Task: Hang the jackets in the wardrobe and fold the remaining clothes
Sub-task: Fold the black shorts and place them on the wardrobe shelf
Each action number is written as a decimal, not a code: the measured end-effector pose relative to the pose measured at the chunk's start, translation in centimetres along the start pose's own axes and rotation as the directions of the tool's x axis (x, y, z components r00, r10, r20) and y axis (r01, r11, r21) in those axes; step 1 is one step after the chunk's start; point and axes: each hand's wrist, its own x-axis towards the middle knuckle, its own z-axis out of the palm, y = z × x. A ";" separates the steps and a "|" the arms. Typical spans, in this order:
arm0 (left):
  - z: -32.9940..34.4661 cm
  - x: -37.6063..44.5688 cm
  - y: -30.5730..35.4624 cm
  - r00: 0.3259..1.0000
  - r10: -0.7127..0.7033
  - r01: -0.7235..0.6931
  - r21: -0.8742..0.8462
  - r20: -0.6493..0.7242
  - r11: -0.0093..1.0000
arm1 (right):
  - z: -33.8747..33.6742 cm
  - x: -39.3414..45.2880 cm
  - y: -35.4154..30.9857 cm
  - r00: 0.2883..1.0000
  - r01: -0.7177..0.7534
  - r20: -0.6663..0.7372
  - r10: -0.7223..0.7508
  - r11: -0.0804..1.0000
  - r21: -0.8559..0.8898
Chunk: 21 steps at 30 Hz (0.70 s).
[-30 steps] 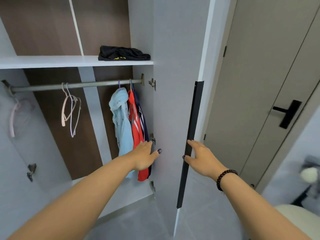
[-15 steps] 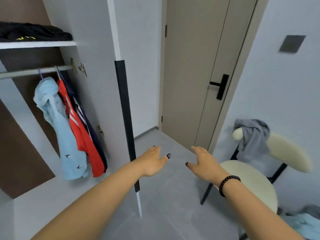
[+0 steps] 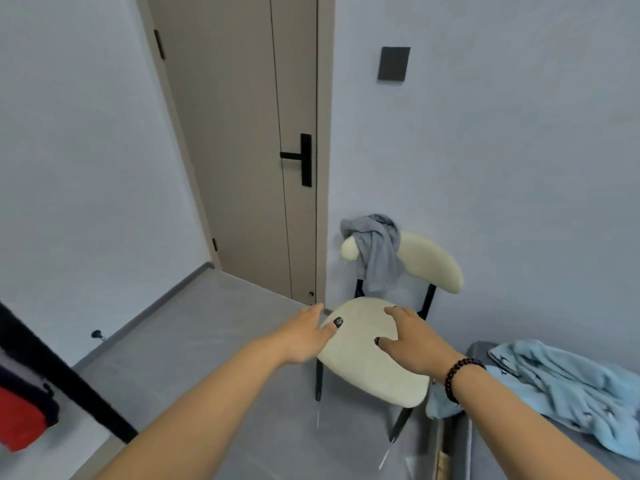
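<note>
Turning away from the wardrobe has brought both my hands, left hand (image 3: 304, 336) and right hand (image 3: 414, 342), empty with fingers loosely spread, over the cream chair (image 3: 367, 372), its gray garment (image 3: 375, 252) draped beyond them and the light-blue jacket (image 3: 568, 386) right of my right hand.

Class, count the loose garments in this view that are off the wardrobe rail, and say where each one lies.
2. A grey garment is draped over the chair's backrest; a light blue garment lies crumpled on the grey surface at lower right. More may lie outside the frame.
</note>
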 end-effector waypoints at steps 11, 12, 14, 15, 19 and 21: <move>-0.7 13.1 4.2 0.995 0.076 -0.076 0.003 0.060 0.997 | -3.9 8.0 5.9 0.997 -0.077 -0.022 0.078 0.996 0.051; -1.1 14.3 4.1 0.995 0.080 -0.080 0.010 0.062 0.997 | -4.2 9.2 6.0 0.996 -0.082 -0.023 0.083 0.995 0.050; -2.0 16.6 3.8 0.994 0.082 -0.084 0.027 0.069 0.996 | -4.9 11.6 6.1 0.995 -0.095 -0.028 0.097 0.994 0.052; -2.6 18.0 3.5 0.994 0.082 -0.084 0.029 0.071 0.996 | -5.3 13.0 6.1 0.994 -0.103 -0.030 0.105 0.993 0.055; -5.8 23.3 1.7 0.994 0.075 -0.077 0.020 0.080 0.997 | -6.8 19.4 5.3 0.993 -0.110 -0.038 0.112 0.992 0.065; -7.3 25.7 0.6 0.994 0.067 -0.068 0.014 0.084 0.998 | -7.2 22.6 4.6 0.993 -0.112 -0.040 0.116 0.990 0.091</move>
